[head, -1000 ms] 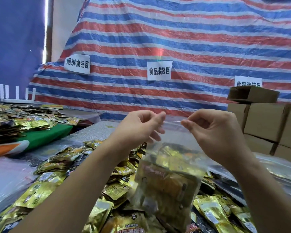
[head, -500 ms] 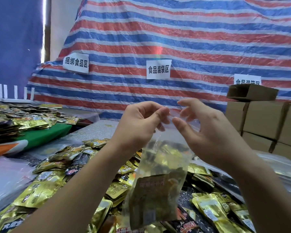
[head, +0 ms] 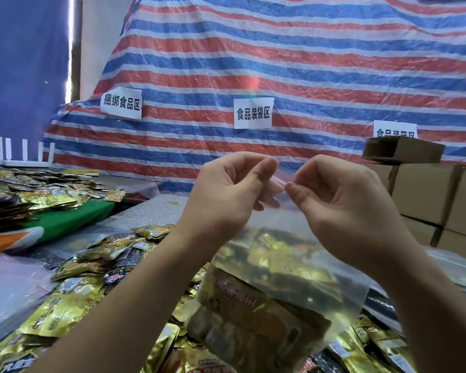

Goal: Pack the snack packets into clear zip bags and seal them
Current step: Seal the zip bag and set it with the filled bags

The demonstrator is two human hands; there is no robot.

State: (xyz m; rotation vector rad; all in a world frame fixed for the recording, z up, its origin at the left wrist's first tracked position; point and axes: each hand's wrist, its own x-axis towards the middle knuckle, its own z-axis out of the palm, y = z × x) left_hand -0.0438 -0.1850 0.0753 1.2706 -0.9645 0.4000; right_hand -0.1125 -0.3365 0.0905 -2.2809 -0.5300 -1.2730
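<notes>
Clear plastic zip bag (head: 285, 265) hangs in mid-air near centre, over the heap of gold and black foil snack packets (head: 73, 308) on the table. Bag is translucent, crinkled, with several gold packets bunched at its bottom, tilted down-left. Versus 0.5 s ago: the bag hangs wider and its lower end swings right; hands sit a bit further apart along the top edge. Bag hangs directly below both hands. Left hand (head: 226, 192) pinches the top strip between thumb and fingers. Right hand (head: 345, 205) pinches the same strip just to the right, fingers curled. Whether the zip is closed: cannot tell.
</notes>
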